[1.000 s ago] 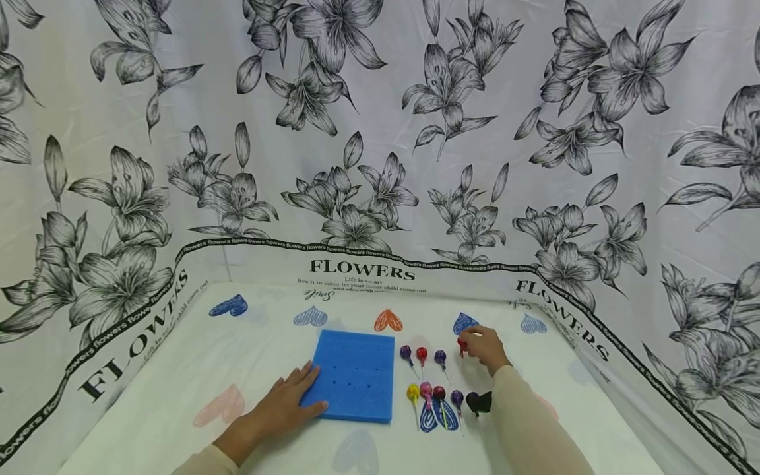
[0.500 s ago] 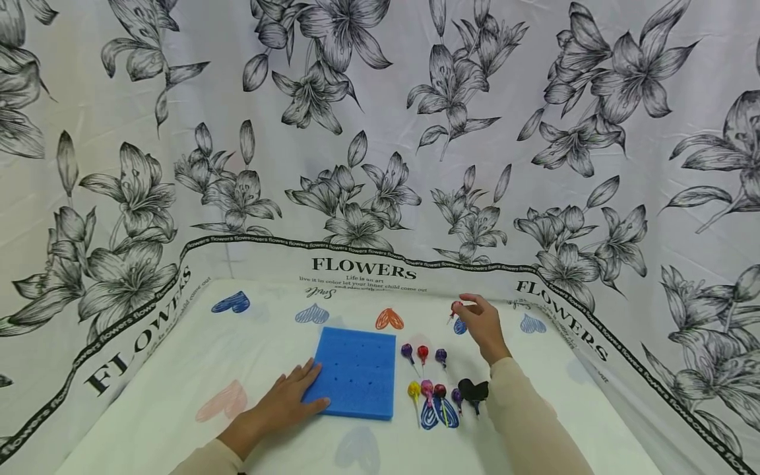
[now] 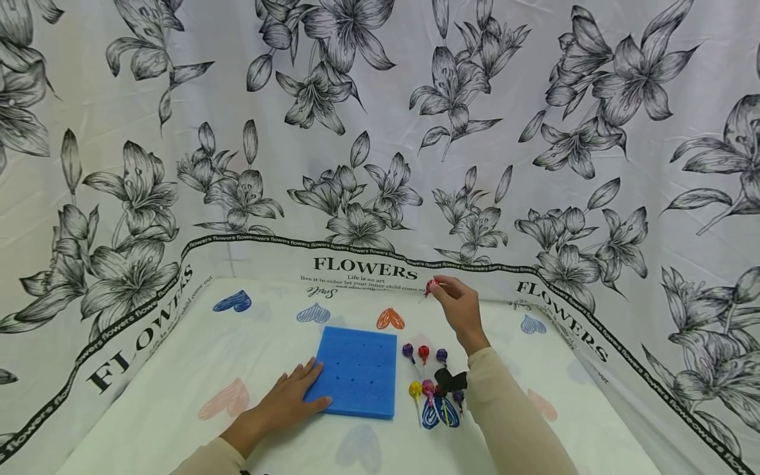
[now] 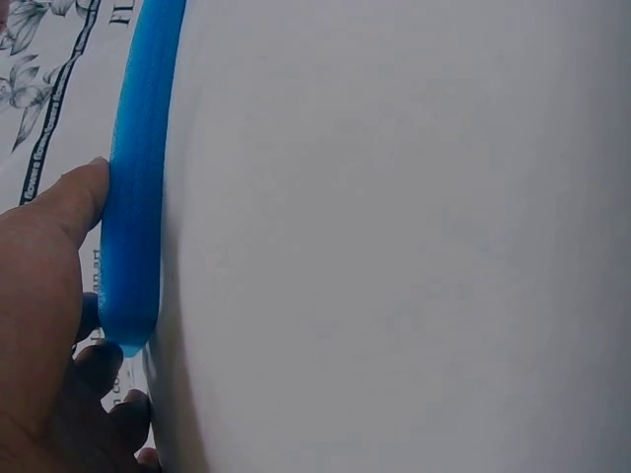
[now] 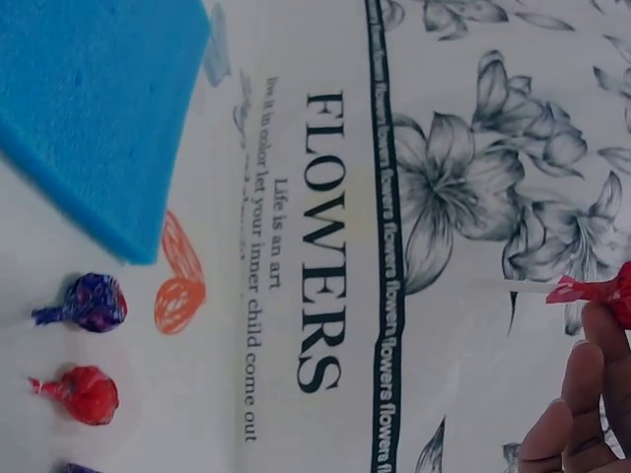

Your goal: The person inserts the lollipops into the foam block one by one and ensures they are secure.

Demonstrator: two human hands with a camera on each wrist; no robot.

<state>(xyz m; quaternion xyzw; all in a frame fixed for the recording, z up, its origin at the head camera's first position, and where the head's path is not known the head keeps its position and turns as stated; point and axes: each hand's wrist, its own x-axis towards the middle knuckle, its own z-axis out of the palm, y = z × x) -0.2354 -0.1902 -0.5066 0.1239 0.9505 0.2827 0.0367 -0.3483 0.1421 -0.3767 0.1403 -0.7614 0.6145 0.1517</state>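
Note:
A blue foam block (image 3: 357, 372) with small holes lies flat on the white cloth. My left hand (image 3: 286, 404) rests on its near left corner with straight fingers; in the left wrist view the fingers (image 4: 61, 212) touch the foam's edge (image 4: 138, 177). My right hand (image 3: 456, 305) is raised above the table behind the lollipops and pinches a red-wrapped lollipop (image 3: 431, 286), seen with its white stick in the right wrist view (image 5: 592, 290). Several wrapped lollipops (image 3: 424, 353) lie right of the foam, among them a purple one (image 5: 91, 302) and a red one (image 5: 84, 393).
The white tablecloth (image 3: 178, 369) carries printed hearts, such as an orange one (image 3: 390, 320). A flower-printed backdrop (image 3: 368, 132) walls in the back and both sides. A black strap (image 3: 450, 379) sits on my right wrist above the nearer lollipops.
My right hand lifted the red lollipop off the table and carried it up and to the left. The left hand stayed on the foam.

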